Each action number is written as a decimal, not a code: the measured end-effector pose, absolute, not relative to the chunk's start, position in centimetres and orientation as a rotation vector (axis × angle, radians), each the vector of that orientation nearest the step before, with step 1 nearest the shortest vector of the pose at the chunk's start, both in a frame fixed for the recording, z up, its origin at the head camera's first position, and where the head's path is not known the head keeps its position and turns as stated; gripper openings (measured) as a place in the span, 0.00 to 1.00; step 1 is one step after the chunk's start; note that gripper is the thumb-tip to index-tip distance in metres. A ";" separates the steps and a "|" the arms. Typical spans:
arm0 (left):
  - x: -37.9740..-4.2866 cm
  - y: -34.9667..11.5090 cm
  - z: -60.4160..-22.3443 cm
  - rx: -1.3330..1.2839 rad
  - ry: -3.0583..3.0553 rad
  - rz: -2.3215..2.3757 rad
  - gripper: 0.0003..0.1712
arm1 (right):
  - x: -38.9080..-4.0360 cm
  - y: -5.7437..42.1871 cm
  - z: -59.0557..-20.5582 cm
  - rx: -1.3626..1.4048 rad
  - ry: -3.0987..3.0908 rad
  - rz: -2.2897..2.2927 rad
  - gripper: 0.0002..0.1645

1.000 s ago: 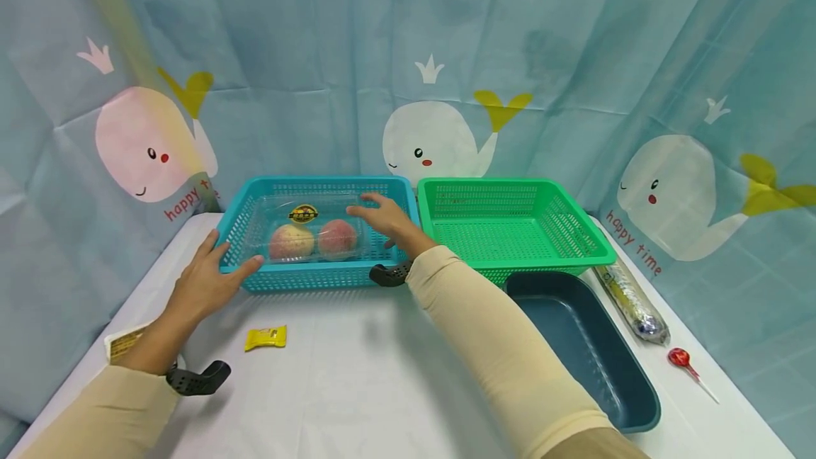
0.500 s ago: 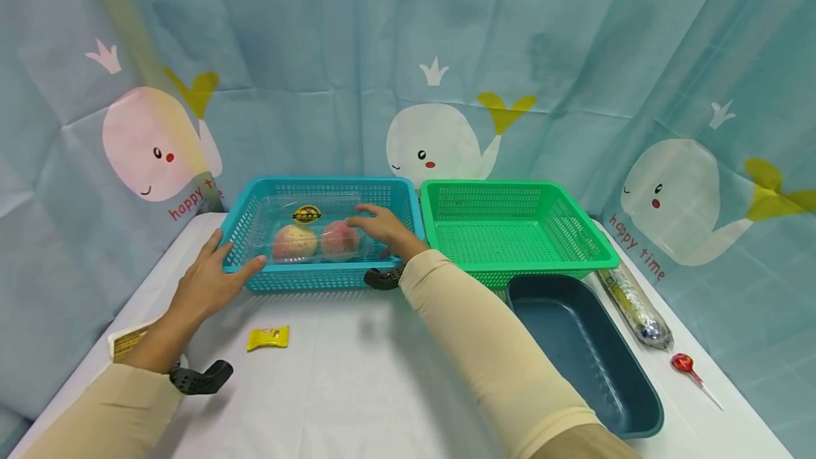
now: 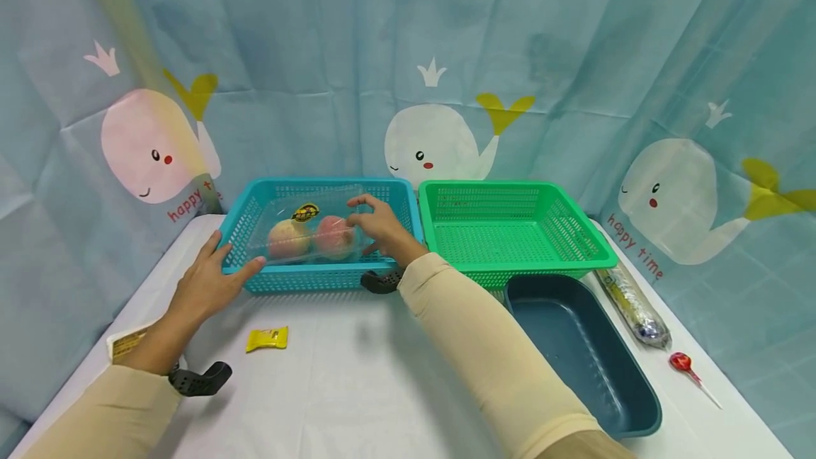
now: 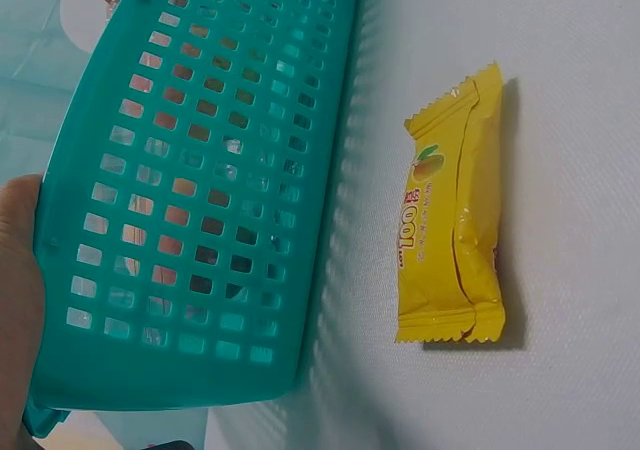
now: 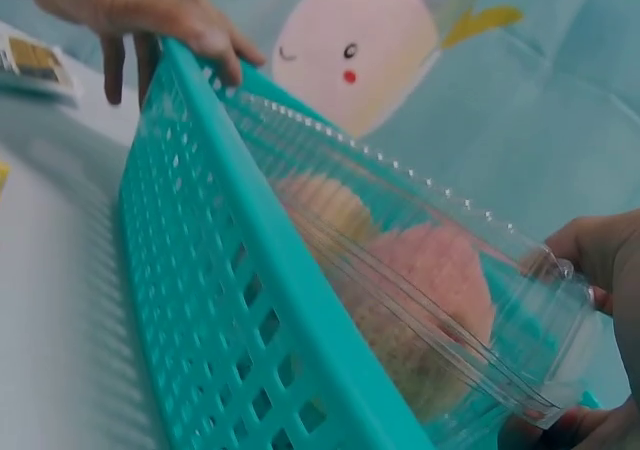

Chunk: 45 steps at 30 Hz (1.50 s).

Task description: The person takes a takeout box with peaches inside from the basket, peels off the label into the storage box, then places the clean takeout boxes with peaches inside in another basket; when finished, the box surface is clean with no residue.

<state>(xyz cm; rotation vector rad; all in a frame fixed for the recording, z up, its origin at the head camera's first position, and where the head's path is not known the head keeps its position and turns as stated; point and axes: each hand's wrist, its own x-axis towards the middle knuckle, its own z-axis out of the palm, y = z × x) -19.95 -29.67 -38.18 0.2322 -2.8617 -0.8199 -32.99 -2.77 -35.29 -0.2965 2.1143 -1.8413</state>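
A clear plastic fruit box (image 3: 273,211) with a black and yellow sticker holds two peaches (image 3: 289,239). The box lies tilted inside the blue basket (image 3: 312,280), its right end raised. My right hand (image 3: 384,229) grips that end; in the right wrist view, fingers (image 5: 570,248) show at both the upper and lower edges of the box (image 5: 560,350). At the basket's front left corner, my left hand (image 3: 205,280) holds the rim, thumb along the front edge and fingers over the left side. The left wrist view shows the hand (image 4: 15,290) against the rim, mostly cut off.
A yellow wrapped snack (image 3: 267,338) lies before the blue basket. Right of it stand a green basket (image 3: 510,268) and a dark blue tub (image 3: 589,360). A long wrapped pack (image 3: 634,307) and a red lollipop (image 3: 681,360) lie far right. A white packet (image 3: 127,342) sits behind my left forearm.
My right hand has moved slightly left onto the box's right end, taken hold of it and lifted that end, tilting the box. My left hand stays at the basket corner.
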 end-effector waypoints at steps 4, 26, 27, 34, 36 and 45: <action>-20.0 -29.7 -38.2 0.235 -2.869 -0.816 0.58 | -32.6 -2.6 -35.0 -0.236 2.099 -1.884 0.23; -20.0 -29.7 -38.5 0.250 -2.862 -0.826 0.58 | -29.4 2.0 -30.5 -0.241 2.001 -2.112 0.24; -20.0 -29.8 -38.5 0.248 -2.861 -0.823 0.59 | -29.2 2.4 -30.2 -0.247 1.992 -2.116 0.24; -20.0 -29.8 -38.4 0.241 -2.861 -0.816 0.59 | -27.4 4.8 -28.2 -0.269 1.953 -2.160 0.26; -20.0 -29.7 -38.4 0.250 -2.862 -0.808 0.59 | -26.7 5.5 -27.8 -0.282 1.941 -2.180 0.25; -19.9 -29.7 -38.5 0.251 -2.854 -0.798 0.58 | -23.4 8.6 -26.7 -0.313 1.946 -2.220 0.26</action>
